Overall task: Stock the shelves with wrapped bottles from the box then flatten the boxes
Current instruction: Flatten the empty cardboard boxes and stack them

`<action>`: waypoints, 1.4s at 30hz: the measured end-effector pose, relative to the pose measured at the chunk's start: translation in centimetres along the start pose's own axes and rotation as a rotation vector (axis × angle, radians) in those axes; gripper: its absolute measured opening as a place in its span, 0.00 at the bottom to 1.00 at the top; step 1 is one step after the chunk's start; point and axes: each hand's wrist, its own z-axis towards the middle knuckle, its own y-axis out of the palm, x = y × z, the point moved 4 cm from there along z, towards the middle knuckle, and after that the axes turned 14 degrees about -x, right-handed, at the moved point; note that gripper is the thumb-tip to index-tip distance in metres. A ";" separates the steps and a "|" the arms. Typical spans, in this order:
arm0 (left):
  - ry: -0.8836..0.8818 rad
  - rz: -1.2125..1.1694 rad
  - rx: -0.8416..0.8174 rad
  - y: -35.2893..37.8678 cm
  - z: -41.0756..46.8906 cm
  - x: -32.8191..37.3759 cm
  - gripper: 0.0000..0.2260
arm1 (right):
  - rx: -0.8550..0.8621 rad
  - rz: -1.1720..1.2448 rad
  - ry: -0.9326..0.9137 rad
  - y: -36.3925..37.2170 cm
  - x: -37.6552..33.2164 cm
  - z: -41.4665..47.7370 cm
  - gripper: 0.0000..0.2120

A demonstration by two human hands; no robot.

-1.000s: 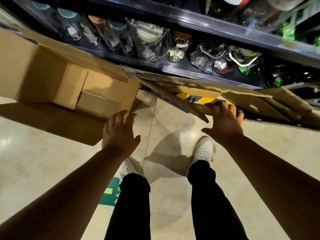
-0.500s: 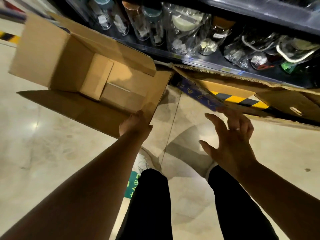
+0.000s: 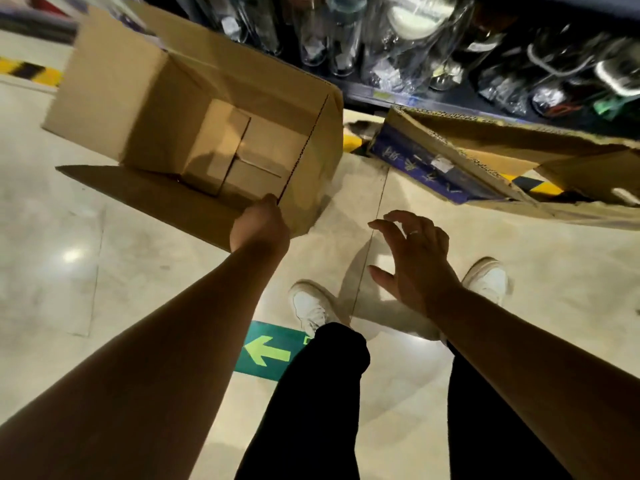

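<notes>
An empty brown cardboard box (image 3: pixel 166 109) lies on its side at upper left, its open mouth facing me and its flaps spread. My left hand (image 3: pixel 260 227) grips the box's near right corner at the flap edge. My right hand (image 3: pixel 415 258) hovers over the floor to the right, fingers apart, holding nothing. Flattened cardboard (image 3: pixel 512 168) with a blue printed panel lies at upper right against the shelf base. Wrapped glass bottles (image 3: pixel 408 39) fill the dark shelf along the top.
The floor is pale and glossy, with a green arrow sticker (image 3: pixel 266 353) near my feet. Yellow-black hazard tape (image 3: pixel 24 69) runs along the shelf base. My white shoes (image 3: pixel 311 308) and black trouser legs fill the lower middle.
My left hand has closed on the box's corner and the box has swung toward the centre. My right hand has come off the flattened cardboard and pulled back, open.
</notes>
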 end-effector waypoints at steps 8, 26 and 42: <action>0.175 -0.286 0.184 -7.2 -8.2 -3.5 0.08 | -0.344 0.717 0.347 1.0 -2.2 0.4 0.26; 0.315 -0.814 0.095 -2.7 -20.7 -6.1 0.14 | -0.164 0.600 0.530 1.2 3.3 -12.9 0.50; 0.599 0.454 0.148 4.8 -15.1 -4.1 0.42 | -0.121 0.172 0.398 8.3 -3.1 -11.4 0.28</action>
